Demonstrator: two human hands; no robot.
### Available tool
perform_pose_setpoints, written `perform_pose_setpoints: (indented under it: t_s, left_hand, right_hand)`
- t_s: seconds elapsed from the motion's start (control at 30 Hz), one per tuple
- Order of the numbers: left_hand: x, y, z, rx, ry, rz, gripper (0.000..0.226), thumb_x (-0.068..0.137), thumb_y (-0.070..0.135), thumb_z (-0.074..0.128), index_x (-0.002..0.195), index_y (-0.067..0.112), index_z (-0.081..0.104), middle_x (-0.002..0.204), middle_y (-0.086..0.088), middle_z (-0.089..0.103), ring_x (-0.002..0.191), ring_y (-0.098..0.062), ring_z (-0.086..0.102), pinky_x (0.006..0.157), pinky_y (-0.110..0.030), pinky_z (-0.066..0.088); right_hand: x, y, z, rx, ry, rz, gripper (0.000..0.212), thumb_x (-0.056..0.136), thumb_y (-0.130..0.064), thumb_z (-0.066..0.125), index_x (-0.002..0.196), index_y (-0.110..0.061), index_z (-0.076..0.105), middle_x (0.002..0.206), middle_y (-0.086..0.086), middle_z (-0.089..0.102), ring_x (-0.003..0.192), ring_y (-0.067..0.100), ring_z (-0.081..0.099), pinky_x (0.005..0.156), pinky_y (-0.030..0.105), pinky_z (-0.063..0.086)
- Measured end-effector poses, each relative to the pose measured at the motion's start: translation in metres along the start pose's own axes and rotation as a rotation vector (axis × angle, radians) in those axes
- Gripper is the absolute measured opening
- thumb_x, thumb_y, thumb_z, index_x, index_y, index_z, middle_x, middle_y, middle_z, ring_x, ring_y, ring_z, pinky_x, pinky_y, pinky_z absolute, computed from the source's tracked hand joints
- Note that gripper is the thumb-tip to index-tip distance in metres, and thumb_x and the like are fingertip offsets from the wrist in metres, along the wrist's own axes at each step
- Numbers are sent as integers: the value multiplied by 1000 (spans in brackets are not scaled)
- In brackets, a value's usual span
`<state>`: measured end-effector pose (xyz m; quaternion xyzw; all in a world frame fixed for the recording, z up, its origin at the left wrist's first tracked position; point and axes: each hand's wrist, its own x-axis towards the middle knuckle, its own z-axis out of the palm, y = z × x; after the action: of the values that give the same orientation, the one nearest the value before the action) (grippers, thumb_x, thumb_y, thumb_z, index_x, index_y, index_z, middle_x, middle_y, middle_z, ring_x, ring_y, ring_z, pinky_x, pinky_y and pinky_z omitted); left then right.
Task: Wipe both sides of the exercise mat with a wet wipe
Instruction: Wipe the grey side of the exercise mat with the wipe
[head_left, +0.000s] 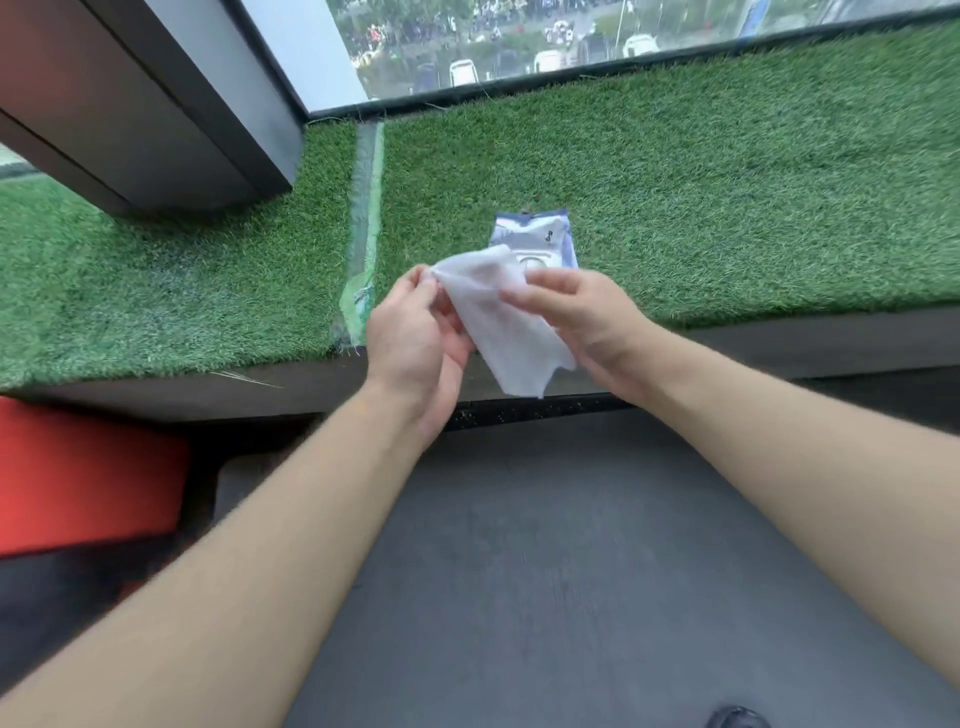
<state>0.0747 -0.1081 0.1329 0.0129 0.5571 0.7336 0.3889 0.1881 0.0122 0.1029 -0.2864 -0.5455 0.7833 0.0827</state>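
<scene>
— While held up over the near edge of the turf ledge (675, 182), being spread out: white wet wipe (506, 325), partly unfolded, lower corner hanging loose.

— Gripped how?

— Pinched at both upper sides. Left hand (415, 338) clamped on the left corner between thumb and fingertips; right hand (576, 317) curled round the right edge, fingers over the front of the sheet.

— And relative to the wipe, where else?

— Just behind it, lying flat on the turf ledge: blue-and-white wipe pack (535, 239), lower part hidden by the sheet, lid state hard to tell. Below and nearer than the wipe, spread on the floor under both forearms: dark grey exercise mat (545, 571). Left of the wipe, low down: red pad (78, 478). Far behind the wipe, past the turf: window glass (519, 41). Up and left: grey pillar (156, 104) standing on the turf.
</scene>
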Motion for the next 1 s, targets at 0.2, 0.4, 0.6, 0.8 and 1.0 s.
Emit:
perform_pose_setpoints:
  t_s: [0.2, 0.4, 0.6, 0.8, 1.0]
  left_hand:
    - [-77, 42, -19, 453, -269, 24, 48, 90, 10, 74, 129, 23, 51, 104, -19, 73, 86, -30, 68, 75, -43, 54]
    - [-146, 69, -39, 522, -326, 44, 17, 96, 4, 61, 104, 9, 75, 99, -2, 76, 91, -6, 68, 77, -18, 52]
    - [-206, 92, -62, 367, -314, -32, 50, 95, 0, 59, 139, 23, 59, 135, -14, 62, 109, -34, 51, 86, -52, 37]
    - [-277, 105, -57, 396, -226, 66, 57, 97, 1, 59, 147, 26, 49, 144, -2, 57, 129, -25, 51, 106, -47, 41]
    - [-321, 121, -78, 507, 6, 226, 64, 94, 8, 61, 152, 25, 41, 153, 10, 47, 145, -10, 37, 121, -47, 29]
  right_hand:
    - [-71, -32, 13, 161, -14, 71, 21, 82, -10, 81, 100, -8, 72, 97, 12, 75, 85, 24, 72, 77, 35, 60]
    - [-142, -55, 21, 167, -236, 322, 43, 82, -11, 81, 123, -9, 69, 118, 16, 74, 104, 28, 71, 82, 41, 63]
    - [-201, -59, 41, 216, -188, 292, 50, 81, -10, 72, 129, 6, 68, 127, 21, 72, 105, 26, 73, 81, 33, 61]
    - [-237, -91, 93, 317, -115, 221, 53, 89, -17, 72, 138, 0, 61, 132, 22, 70, 108, 32, 71, 86, 42, 59]
    - [-257, -108, 146, 8, 109, 53, 87, 95, 6, 69, 156, -46, 38, 107, 7, 80, 94, 20, 75, 80, 34, 62]
